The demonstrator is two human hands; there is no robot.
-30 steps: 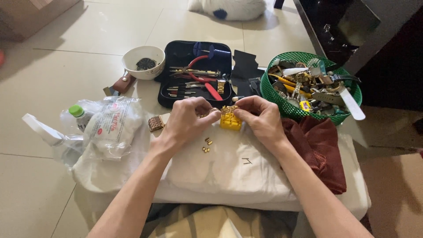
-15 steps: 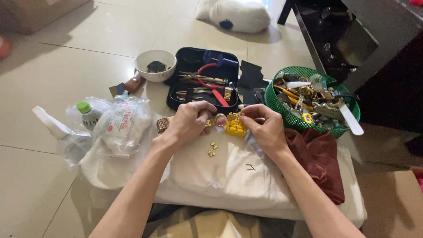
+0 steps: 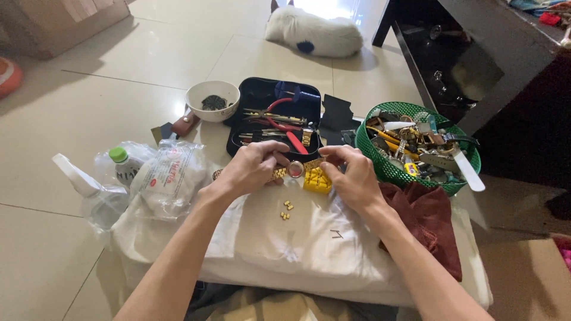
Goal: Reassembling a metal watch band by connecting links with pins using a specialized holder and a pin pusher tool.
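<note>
tiled floor (image 3: pixel 148 65), white cushion (image 3: pixel 309 249); bowl (image 3: pixel 212 100), green basket (image 3: pixel 386 169)

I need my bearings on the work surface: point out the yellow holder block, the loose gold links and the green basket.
yellow holder block (image 3: pixel 317 180), head view, on its top face.
loose gold links (image 3: pixel 286 211), head view, on the small cluster lying on the white cloth.
green basket (image 3: pixel 380 166), head view, on its near-left mesh wall.

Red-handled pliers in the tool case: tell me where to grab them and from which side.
Grip the red-handled pliers by the long red handle that slants down toward the person, coming from above at the near end. That handle lies exposed on top of the other tools in the open black tool case, while the jaw end seems tucked among them.
</note>
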